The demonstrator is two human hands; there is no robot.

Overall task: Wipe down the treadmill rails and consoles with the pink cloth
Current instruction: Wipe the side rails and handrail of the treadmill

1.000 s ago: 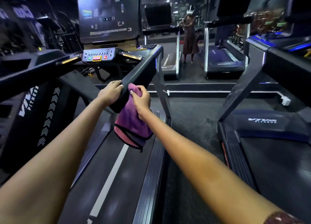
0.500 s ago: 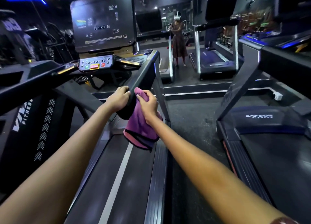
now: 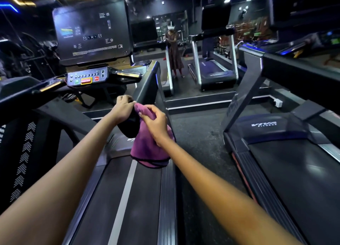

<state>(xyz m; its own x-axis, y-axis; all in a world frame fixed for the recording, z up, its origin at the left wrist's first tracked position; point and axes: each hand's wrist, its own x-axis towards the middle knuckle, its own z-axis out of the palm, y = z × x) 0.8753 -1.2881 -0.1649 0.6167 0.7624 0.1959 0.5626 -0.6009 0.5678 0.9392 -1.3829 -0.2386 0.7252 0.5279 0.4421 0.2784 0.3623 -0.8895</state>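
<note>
Her left hand [image 3: 122, 107] curls round the black padded treadmill rail's [image 3: 145, 93] lower end, steadying it, while her right hand [image 3: 156, 124] pinches the draped pink microfibre cloth [image 3: 149, 151] there, seemingly regathering it for wiping.

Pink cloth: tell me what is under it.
The pink cloth drapes over the near end of the black handrail; the rail's tip shows beside it, the covered stretch doesn't. Below hangs the treadmill belt.

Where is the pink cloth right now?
In the head view, centre frame, the pink cloth hangs over the near end of the treadmill's right rail, pinched by the right hand, with the left hand beside it.
</note>
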